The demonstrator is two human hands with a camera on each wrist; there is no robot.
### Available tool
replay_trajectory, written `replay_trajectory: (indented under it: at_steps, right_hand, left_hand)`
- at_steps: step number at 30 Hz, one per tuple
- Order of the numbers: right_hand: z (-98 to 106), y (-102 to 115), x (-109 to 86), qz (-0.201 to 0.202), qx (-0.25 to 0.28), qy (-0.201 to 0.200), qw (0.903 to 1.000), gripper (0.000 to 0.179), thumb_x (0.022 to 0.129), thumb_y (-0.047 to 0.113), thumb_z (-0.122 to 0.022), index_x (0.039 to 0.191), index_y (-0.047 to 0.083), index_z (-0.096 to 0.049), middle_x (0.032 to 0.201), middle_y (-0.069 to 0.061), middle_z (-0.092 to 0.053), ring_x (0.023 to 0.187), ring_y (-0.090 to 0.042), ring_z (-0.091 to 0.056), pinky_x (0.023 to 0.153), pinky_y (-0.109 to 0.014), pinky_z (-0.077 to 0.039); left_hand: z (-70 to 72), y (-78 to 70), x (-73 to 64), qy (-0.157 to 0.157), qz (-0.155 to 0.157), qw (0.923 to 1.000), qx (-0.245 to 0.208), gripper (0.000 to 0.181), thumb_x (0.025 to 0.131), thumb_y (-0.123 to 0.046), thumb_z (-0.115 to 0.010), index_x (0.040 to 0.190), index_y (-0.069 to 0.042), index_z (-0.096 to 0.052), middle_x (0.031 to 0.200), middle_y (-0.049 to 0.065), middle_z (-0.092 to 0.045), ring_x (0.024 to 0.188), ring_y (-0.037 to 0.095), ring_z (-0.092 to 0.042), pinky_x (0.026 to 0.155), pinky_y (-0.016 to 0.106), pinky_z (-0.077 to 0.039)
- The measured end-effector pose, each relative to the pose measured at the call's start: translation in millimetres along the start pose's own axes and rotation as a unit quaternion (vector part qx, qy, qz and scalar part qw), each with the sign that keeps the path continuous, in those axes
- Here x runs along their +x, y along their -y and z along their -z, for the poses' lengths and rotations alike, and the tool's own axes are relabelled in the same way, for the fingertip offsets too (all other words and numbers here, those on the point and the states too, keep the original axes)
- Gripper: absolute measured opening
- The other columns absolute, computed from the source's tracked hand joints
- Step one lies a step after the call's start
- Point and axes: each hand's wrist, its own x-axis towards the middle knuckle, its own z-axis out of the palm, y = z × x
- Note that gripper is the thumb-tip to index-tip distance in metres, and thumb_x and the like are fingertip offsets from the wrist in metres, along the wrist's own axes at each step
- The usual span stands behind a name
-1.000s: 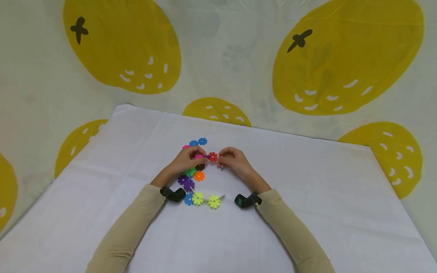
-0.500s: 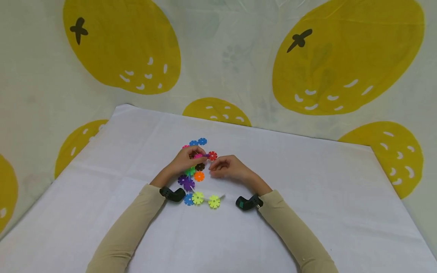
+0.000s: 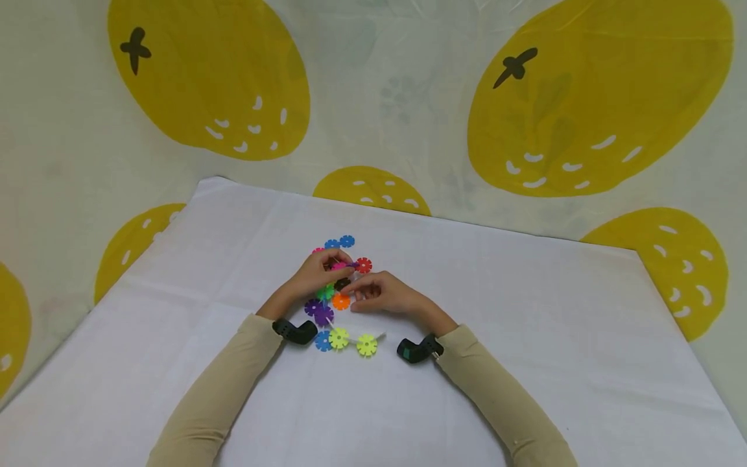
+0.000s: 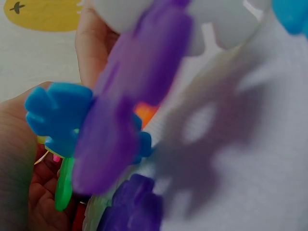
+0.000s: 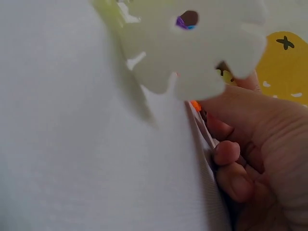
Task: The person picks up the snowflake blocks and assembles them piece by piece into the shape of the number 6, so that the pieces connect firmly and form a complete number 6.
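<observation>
Beyond the yellow discs (image 3: 338, 333) and beside the orange disc (image 3: 341, 303), the right hand (image 3: 390, 295), thumb and index apart, has moved nearer from the red disc (image 3: 364, 265), apparently leaving support there to the left hand (image 3: 318, 272), which pinches an adjoining purple piece (image 3: 353, 264).

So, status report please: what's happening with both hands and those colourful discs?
Left fingers pinching disc chain beside red disc. Right fingers near orange disc, grip unclear. Left hand hiding part of chain from head view.

Leftward, an orange disc (image 3: 340, 304) seemingly blocks the right hand (image 3: 388, 294); rightward is free.
</observation>
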Motion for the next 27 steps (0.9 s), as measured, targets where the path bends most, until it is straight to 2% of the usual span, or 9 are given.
replay_trajectory:
  at_steps: [13, 18, 23, 27]
  right_hand:
    - [-1.0, 10.3, 7.8, -0.008, -0.092, 0.035, 0.9951, 0.036, 0.088, 0.014, -0.073, 0.122, 0.006, -0.067, 0.078, 0.003, -0.054, 0.067, -0.009, -0.043, 0.062, -0.020, -0.033]
    - [1.1, 17.2, 6.3, -0.043, -0.094, 0.052, 0.9933, 0.029, 0.086, 0.015, -0.076, 0.113, 0.008, -0.067, 0.082, 0.001, -0.054, 0.071, -0.011, -0.044, 0.064, -0.020, -0.035]
    - [2.2, 23.8, 1.3, -0.079, -0.100, 0.052, 0.9905, 0.028, 0.082, 0.017, -0.079, 0.103, 0.010, -0.063, 0.085, -0.002, -0.054, 0.070, -0.013, -0.044, 0.063, -0.021, -0.035]
    - [3.4, 23.9, -2.7, -0.086, -0.092, 0.040, 0.9911, 0.030, 0.081, 0.017, -0.081, 0.101, 0.010, -0.061, 0.083, -0.004, -0.053, 0.070, -0.013, -0.045, 0.062, -0.020, -0.037]
  left_hand:
    - [0.3, -0.2, -0.6, 0.006, -0.011, 0.9999, -0.004, 0.023, 0.093, -0.021, -0.068, 0.109, -0.005, -0.066, 0.102, 0.009, -0.065, 0.082, 0.022, -0.052, 0.070, 0.025, -0.046]
    - [-0.4, 0.2, 0.4, 0.003, -0.016, 0.9998, -0.009, 0.026, 0.092, -0.019, -0.068, 0.111, -0.002, -0.065, 0.101, 0.012, -0.065, 0.081, 0.022, -0.053, 0.069, 0.023, -0.045]
    - [0.0, 0.7, 0.0, -0.002, -0.013, 0.9998, -0.011, 0.022, 0.092, -0.018, -0.068, 0.106, -0.002, -0.062, 0.092, 0.012, -0.065, 0.075, 0.021, -0.055, 0.067, 0.023, -0.046]
    - [0.5, -0.2, -1.0, -0.001, -0.013, 0.9997, -0.020, 0.015, 0.092, -0.014, -0.067, 0.100, -0.003, -0.060, 0.107, 0.015, -0.066, 0.081, 0.020, -0.058, 0.068, 0.022, -0.047]
